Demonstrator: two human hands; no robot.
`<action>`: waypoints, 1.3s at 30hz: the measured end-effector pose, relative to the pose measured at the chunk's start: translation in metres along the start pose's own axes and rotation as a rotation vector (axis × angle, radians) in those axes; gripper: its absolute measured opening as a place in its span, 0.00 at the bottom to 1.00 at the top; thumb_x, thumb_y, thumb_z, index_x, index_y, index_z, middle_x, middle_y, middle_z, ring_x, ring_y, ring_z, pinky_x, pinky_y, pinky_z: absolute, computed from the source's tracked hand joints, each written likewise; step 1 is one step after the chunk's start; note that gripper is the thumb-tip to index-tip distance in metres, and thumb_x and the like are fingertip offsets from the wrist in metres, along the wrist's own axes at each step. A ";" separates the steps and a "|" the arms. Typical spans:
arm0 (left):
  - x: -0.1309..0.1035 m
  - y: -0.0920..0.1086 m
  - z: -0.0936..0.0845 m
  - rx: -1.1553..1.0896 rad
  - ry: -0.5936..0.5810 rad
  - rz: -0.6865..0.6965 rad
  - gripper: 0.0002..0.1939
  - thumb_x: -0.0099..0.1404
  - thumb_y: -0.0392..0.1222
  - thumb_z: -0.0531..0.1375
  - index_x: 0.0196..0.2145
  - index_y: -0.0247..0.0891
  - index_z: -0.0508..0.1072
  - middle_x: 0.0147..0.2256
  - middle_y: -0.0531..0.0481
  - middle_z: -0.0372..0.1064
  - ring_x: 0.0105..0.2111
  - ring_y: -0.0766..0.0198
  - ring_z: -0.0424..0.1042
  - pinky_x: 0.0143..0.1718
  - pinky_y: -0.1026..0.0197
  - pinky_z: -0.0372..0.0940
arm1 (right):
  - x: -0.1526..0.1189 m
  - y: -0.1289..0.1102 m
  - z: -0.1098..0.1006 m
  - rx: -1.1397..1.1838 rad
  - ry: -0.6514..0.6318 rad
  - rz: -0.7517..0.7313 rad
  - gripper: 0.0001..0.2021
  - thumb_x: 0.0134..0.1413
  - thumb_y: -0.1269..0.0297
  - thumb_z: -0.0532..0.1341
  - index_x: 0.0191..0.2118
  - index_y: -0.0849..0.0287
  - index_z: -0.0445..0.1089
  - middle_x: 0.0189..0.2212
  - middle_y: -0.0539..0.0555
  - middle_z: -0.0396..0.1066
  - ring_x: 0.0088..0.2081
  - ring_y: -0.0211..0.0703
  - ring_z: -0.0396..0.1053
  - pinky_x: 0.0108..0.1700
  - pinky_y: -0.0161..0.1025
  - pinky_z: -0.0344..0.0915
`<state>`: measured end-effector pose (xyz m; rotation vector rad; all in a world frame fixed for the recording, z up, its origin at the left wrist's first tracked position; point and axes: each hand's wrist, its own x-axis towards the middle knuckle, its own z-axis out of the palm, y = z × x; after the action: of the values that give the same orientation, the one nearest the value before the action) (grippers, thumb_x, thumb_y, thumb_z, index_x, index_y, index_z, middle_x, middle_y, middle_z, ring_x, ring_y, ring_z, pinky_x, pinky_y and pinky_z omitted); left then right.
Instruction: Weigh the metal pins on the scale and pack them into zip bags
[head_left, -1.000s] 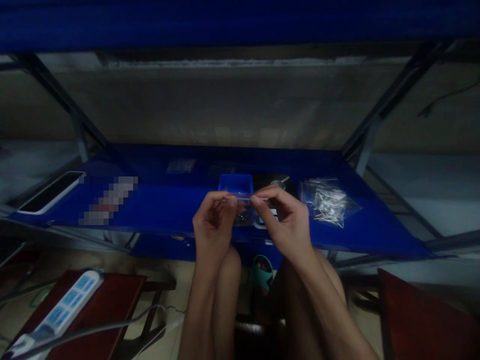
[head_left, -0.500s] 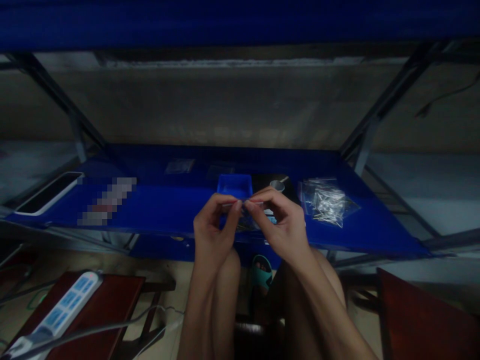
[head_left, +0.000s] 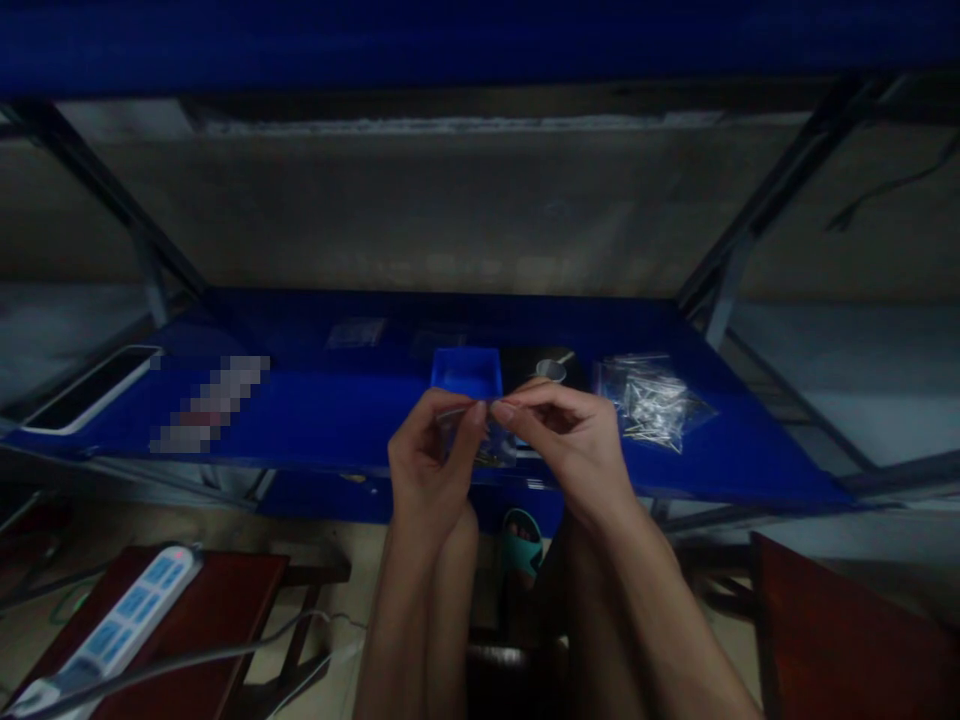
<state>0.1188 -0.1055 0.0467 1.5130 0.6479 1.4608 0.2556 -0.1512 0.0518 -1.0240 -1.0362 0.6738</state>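
Between my hands hangs a small clear zip bag [head_left: 496, 452] with some thin brass-coloured pieces at its bottom. My left hand [head_left: 431, 445] pinches the bag's top edge between thumb and forefinger. Close beside it, my right hand [head_left: 574, 430] pinches the same edge, the thumb tips almost meeting. Just behind the hands sits a blue tray [head_left: 466, 370]. A dark scale [head_left: 531, 358] with a small round scoop or cup [head_left: 550, 371] on it is partly hidden by my right hand. Filled clear bags of shiny thin metal pieces [head_left: 654, 405] lie in a pile to the right.
Flat clear bags [head_left: 357, 332] lie toward the back of the blue table [head_left: 337, 400]. A white-framed dark device [head_left: 94, 388] is at the far left. A power strip [head_left: 127, 620] rests on a wooden stool [head_left: 217, 610]. A blue shelf [head_left: 480, 45] spans overhead.
My right hand has slid slightly right and its fingers have flattened along the bag's top edge. More of the bag now shows below the fingers. My left hand stays nearly in place.
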 end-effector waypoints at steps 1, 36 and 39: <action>0.000 0.001 0.000 0.002 0.021 -0.011 0.07 0.68 0.42 0.68 0.32 0.39 0.77 0.28 0.53 0.74 0.29 0.68 0.72 0.33 0.66 0.68 | 0.000 0.000 0.000 0.011 -0.006 0.015 0.01 0.54 0.65 0.74 0.33 0.52 0.83 0.31 0.50 0.80 0.33 0.38 0.75 0.36 0.36 0.70; 0.010 -0.036 -0.038 0.881 0.164 -0.310 0.18 0.62 0.59 0.69 0.35 0.43 0.71 0.34 0.49 0.74 0.35 0.55 0.72 0.34 0.58 0.58 | 0.011 0.010 -0.098 -0.913 0.891 -0.225 0.18 0.64 0.50 0.63 0.43 0.60 0.83 0.40 0.60 0.83 0.43 0.56 0.80 0.50 0.51 0.73; 0.009 -0.040 -0.039 0.882 0.034 -0.414 0.17 0.65 0.55 0.65 0.28 0.43 0.67 0.27 0.52 0.69 0.28 0.58 0.68 0.31 0.60 0.52 | 0.009 0.021 -0.112 -1.061 0.759 0.056 0.17 0.58 0.51 0.67 0.41 0.59 0.86 0.37 0.62 0.84 0.40 0.62 0.80 0.46 0.53 0.71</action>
<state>0.0912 -0.0698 0.0119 1.8248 1.6621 0.9009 0.3622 -0.1753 0.0188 -2.0139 -0.6350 -0.3250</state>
